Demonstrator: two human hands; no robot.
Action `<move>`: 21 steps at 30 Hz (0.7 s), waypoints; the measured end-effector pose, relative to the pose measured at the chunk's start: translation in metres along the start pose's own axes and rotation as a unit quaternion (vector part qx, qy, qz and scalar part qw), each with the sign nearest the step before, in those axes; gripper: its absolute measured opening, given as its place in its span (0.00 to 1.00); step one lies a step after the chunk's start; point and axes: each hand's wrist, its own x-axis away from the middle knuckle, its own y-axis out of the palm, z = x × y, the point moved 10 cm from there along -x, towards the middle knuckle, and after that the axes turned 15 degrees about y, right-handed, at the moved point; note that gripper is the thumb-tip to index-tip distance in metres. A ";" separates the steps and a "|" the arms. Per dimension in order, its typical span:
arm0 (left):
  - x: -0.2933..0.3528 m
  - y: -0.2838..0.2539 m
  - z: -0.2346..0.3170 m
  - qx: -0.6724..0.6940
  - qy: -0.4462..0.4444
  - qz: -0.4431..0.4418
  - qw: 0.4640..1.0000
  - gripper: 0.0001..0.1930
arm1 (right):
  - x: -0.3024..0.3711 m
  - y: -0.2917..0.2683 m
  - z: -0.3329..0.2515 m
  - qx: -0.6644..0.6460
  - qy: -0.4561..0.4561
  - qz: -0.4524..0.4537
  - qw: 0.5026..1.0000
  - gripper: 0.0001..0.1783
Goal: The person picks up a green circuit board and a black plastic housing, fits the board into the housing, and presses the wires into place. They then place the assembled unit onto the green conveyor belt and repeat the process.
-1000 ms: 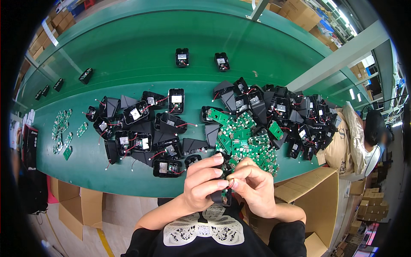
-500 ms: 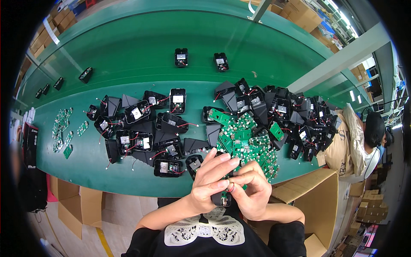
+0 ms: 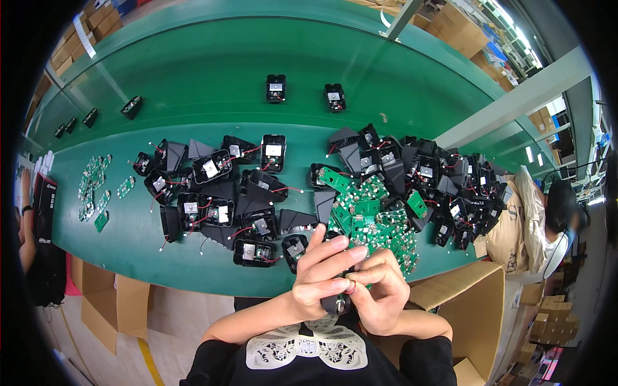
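Close to my body, my left hand (image 3: 317, 280) grips a small black plastic housing (image 3: 335, 305), its fingers stretched along it and partly covering it. The thumb and forefinger of my right hand (image 3: 382, 294) are pinched at the housing's side, on what looks like a thin red wire (image 3: 351, 287). The fingertips of both hands almost meet there, and the wire's end is hidden. Just beyond my hands lies a heap of small green circuit boards (image 3: 367, 215). An open black housing (image 3: 295, 249) with a board inside rests beside my left fingers.
Black housings with red wires lie in a left group (image 3: 215, 193) and a right pile (image 3: 444, 177). Two housings stand on the green belt (image 3: 212, 71) behind. Loose boards (image 3: 94, 183) lie far left, near another person's arm (image 3: 27, 238). Cardboard boxes (image 3: 460, 309) flank me below the table.
The view has shifted slightly. Both hands stay together at the black housing with nearly the same hold. At the far left, the other person's arm has come more into view.
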 end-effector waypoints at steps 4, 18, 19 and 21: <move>-0.004 0.004 -0.004 0.018 -0.017 -0.025 0.999 0.17 | -0.001 -0.003 -0.017 0.086 -0.069 0.018 0.994 0.11; -0.016 0.028 -0.027 0.287 -0.197 -0.196 0.917 0.25 | -0.023 -0.005 0.010 0.050 0.181 -0.155 0.970 0.07; -0.015 0.031 -0.025 0.290 -0.192 -0.219 0.912 0.22 | -0.017 -0.007 0.028 -0.037 0.283 -0.146 0.947 0.07; -0.013 0.031 -0.023 0.291 -0.187 -0.241 0.907 0.20 | -0.013 -0.007 0.035 -0.030 0.298 -0.161 0.940 0.07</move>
